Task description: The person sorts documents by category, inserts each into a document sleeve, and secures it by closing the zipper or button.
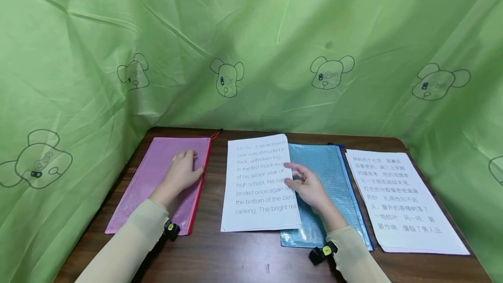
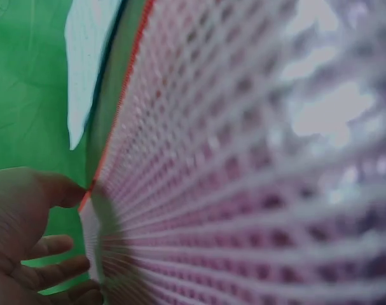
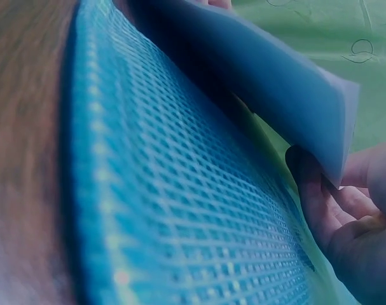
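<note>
Right hand (image 1: pixel 310 187): fingers pinch the right edge of the English sheets (image 1: pixel 261 182), lifted off the blue pouch (image 1: pixel 334 174). Left hand (image 1: pixel 182 171): fingers lie flat on the pink pouch (image 1: pixel 157 187). The sheets look light and floppy, best taken at an edge.

Four things lie in a row across the table (image 1: pixel 243 257), all nearer its back edge. Toward the left edge is a mesh pouch (image 1: pixel 157 182), with the left hand (image 1: pixel 182 174) resting flat on it. Right of it lies a sheet of English text (image 1: pixel 259 182), whose right side overlaps a second mesh pouch (image 1: pixel 330 195); the right hand (image 1: pixel 308 184) lies over that pouch at the sheet's right edge, seemingly lifting it. Nearest the right edge lies a stack of Chinese text (image 1: pixel 401 200).
</note>
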